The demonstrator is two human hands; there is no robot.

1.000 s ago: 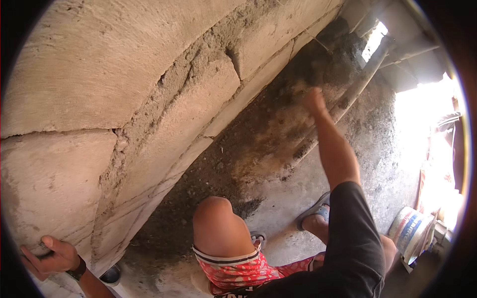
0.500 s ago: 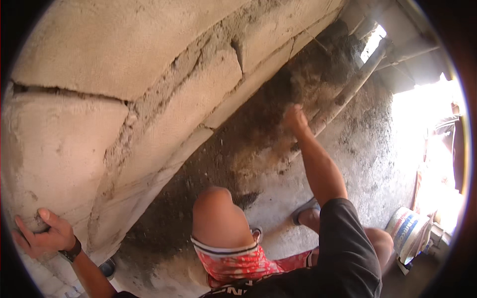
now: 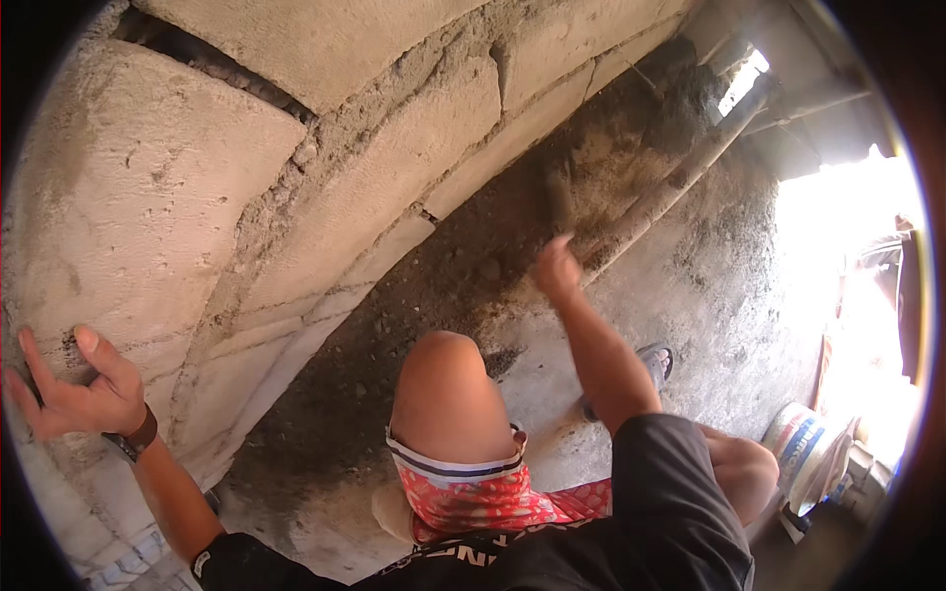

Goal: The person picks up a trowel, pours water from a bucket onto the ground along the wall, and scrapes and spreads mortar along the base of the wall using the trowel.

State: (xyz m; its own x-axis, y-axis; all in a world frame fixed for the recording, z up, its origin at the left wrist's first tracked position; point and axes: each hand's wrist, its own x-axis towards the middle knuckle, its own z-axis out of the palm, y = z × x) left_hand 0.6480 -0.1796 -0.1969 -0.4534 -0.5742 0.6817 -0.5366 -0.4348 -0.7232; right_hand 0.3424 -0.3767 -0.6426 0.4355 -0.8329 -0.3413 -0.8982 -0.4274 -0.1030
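Observation:
My left hand (image 3: pixel 84 394) rests against the rough block wall (image 3: pixel 148 227) at the left, its fingers apart and nothing held. Out over the dark, damp strip of ground (image 3: pixel 473 266) at the wall's foot reaches my right hand (image 3: pixel 560 268), its fingers closed. Just beyond it shows a smeared, elongated brownish thing (image 3: pixel 560 197), which seems to be in its grip; motion blur hides its kind. Cracks and mortar joints (image 3: pixel 261 182) run between the blocks.
A wooden pole (image 3: pixel 680 182) leans at the far right of the dark ground. Beside my right leg lies a white bucket (image 3: pixel 796 443) with a blue band, tipped over. My bare knee (image 3: pixel 443 394) and sandalled foot (image 3: pixel 655 364) are close by. Bright daylight enters at the right.
My right hand has come nearer and a little left, and the blurred thing beyond it now shows. My left hand has slid slightly up the wall. The view has shifted a little.

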